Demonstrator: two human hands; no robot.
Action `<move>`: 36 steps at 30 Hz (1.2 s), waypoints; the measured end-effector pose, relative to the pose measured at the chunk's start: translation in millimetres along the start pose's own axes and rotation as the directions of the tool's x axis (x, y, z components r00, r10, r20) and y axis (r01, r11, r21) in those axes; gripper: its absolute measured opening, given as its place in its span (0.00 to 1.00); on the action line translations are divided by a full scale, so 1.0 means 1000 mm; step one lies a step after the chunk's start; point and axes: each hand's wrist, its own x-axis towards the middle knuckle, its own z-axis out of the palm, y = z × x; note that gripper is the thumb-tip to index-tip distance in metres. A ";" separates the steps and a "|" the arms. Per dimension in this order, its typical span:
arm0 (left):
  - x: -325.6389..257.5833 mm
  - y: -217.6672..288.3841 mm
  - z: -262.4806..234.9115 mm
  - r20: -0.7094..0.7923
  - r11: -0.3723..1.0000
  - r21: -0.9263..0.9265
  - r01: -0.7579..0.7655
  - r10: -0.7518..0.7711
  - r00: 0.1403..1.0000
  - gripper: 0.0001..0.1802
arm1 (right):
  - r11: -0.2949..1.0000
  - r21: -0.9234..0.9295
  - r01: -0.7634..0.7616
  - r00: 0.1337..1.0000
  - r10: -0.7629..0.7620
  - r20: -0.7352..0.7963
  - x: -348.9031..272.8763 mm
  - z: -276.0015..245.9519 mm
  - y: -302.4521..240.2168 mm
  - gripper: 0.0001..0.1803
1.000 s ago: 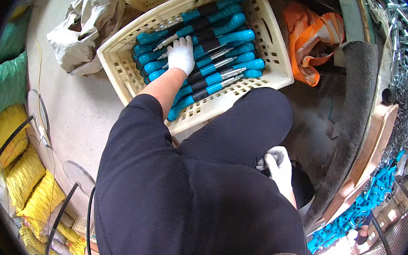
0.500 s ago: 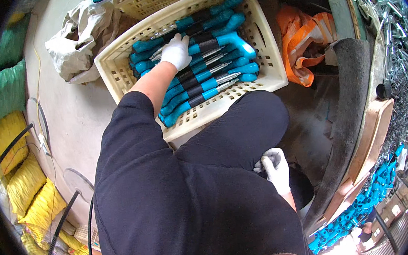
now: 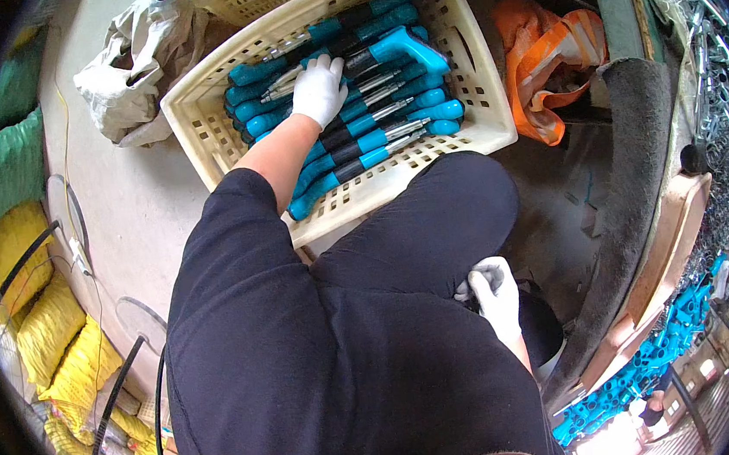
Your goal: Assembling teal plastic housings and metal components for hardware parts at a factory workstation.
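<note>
My left hand [image 3: 318, 92], in a white glove, reaches into a cream plastic crate [image 3: 210, 146] with its fingers curled over the shaft of a blue-and-black tool [image 3: 408, 49]. That tool has a wide, bent blue end at the right and lies on top of the others. Several similar tools [image 3: 375, 150] with blue ends, black grips and silver metal rods lie side by side beneath and around it. My right hand [image 3: 495, 292], also white-gloved, rests beside my bent knee. Its fingers are curled together, and anything within them is hidden.
An orange bag [image 3: 534, 83] sits right of the crate, a whitish sack [image 3: 143, 69] to its left. Metal parts [image 3: 705, 59] and blue pieces [image 3: 613, 392] are heaped beyond a dark curved edge [image 3: 629, 178] at right. Yellow sacks [image 3: 77, 361] line the left.
My left hand has shifted slightly, and the top tool's bent blue end has moved up and to the left, away from me. The right hand stays by the knee.
</note>
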 end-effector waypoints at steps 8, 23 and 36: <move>-0.006 0.011 0.013 0.353 0.992 0.106 -0.067 0.025 0.935 0.15 | 1.000 -0.001 -0.011 1.000 0.011 0.007 0.001 0.001 0.000 0.07; 0.039 0.008 0.010 0.125 0.989 0.089 -0.121 0.109 0.986 0.12 | 0.999 0.038 -0.034 0.999 0.033 0.026 0.004 -0.002 -0.001 0.05; 0.070 0.009 -0.002 0.413 0.990 0.123 -0.074 0.017 0.911 0.16 | 0.993 0.115 -0.034 0.999 0.030 0.039 0.005 -0.006 0.006 0.05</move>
